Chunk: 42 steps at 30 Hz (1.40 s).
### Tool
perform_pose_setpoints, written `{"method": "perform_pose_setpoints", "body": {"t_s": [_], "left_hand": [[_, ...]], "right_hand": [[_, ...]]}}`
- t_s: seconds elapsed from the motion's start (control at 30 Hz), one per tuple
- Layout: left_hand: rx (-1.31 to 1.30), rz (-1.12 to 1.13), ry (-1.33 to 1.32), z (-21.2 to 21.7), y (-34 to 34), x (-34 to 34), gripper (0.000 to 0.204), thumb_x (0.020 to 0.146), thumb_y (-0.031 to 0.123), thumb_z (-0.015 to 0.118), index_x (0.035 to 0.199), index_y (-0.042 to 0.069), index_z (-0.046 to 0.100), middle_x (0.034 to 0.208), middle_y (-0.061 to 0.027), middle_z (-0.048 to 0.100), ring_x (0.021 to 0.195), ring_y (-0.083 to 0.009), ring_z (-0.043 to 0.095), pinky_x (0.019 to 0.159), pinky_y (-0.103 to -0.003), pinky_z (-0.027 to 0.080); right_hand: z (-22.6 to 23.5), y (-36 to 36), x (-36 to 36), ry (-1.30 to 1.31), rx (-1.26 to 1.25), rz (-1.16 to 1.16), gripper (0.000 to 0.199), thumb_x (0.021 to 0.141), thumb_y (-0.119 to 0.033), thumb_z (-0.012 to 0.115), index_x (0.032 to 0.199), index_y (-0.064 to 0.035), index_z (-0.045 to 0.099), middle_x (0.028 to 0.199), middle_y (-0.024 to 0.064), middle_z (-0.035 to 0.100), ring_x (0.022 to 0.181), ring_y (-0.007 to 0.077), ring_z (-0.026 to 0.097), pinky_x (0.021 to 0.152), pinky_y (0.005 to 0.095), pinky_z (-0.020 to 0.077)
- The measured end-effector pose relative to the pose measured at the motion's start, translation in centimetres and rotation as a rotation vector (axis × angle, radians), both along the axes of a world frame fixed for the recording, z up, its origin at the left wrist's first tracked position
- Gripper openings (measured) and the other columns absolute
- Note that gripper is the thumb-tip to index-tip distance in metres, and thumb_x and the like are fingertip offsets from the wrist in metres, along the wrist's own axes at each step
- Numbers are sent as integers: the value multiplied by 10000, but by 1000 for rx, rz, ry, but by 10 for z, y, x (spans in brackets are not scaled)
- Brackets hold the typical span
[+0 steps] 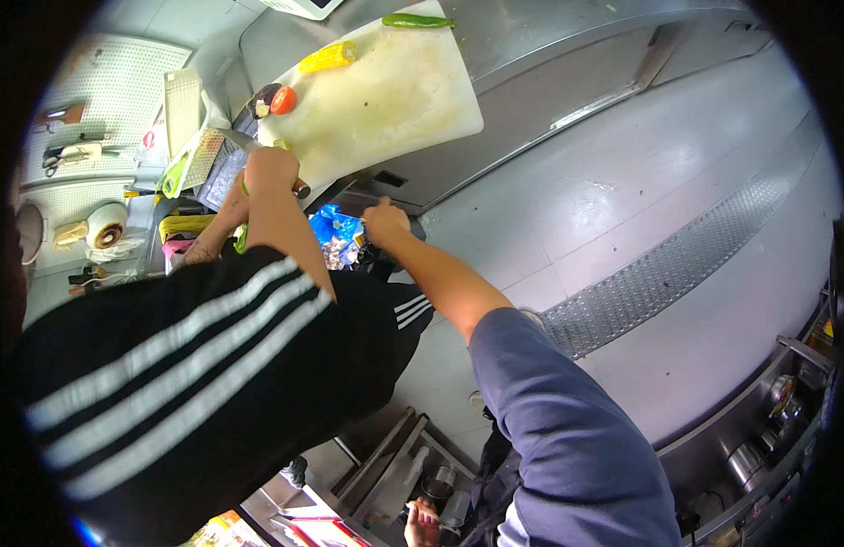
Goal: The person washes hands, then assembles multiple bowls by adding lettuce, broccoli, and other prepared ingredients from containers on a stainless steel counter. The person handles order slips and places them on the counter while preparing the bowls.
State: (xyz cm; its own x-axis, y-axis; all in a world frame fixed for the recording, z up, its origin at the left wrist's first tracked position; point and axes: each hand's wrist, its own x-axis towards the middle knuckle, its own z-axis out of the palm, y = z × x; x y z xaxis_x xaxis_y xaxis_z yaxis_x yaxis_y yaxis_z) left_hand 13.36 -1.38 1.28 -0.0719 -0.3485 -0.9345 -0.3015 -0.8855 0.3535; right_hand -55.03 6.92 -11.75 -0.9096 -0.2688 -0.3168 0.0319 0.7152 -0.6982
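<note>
Blue plastic bag [329, 221]: located below the cutting board [385, 100], pale scraps [338, 254] visible in its opening. Right hand [386, 224]: positioned just beside the bag, fingers partly curled; whether they clamp anything cannot be determined. Left hand [423, 526]: at the lower edge of view, partly cut off; grip likewise cannot be determined. Perforated metal strip [663, 273]: set along the pale floor [549, 201], farther right.

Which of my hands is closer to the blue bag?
Right. The right hand is just right of the blue bag; the left hand is farther, near the picture's lower edge.
</note>
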Motion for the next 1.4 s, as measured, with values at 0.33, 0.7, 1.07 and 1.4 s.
{"method": "perform_pose_setpoints", "body": {"t_s": [0.33, 0.7, 1.07, 1.4], "left_hand": [[-100, 5, -98, 4, 20, -12, 325, 893, 265, 633, 1107, 31, 557, 977, -66, 614, 914, -206, 591, 835, -304, 478], [-118, 17, 118, 13, 6, -38, 313, 884, 258, 639, 1094, 42, 555, 924, -29, 608, 832, -181, 589, 730, -269, 486], [-282, 572, 499, 107, -94, -83, 244, 920, 226, 598, 1074, 39, 620, 889, -33, 657, 781, -161, 629, 852, -328, 520], [-495, 769, 523, 113, -273, -5, 211, 929, 159, 606, 1051, -13, 594, 928, -102, 604, 785, -172, 587, 772, -337, 528]], "right_hand": [[-44, -58, -32, -16, -175, 236, 276, 813, -243, 637, 1017, -69, 705, 1083, 176, 670, 1003, 322, 656, 858, 427, 523], [-196, 115, 64, -400, -245, -156, 224, 887, -270, 563, 1006, -107, 660, 940, 130, 696, 871, 302, 647, 737, 443, 511], [-75, 125, 352, -317, 498, 1133, 438, 775, -345, 592, 1165, -156, 651, 1181, 163, 626, 1128, 339, 583, 954, 434, 464], [186, -314, 487, -349, -544, 1124, 302, 901, -274, 586, 752, -12, 612, 632, 97, 598, 596, 186, 575, 591, 349, 458]]}}
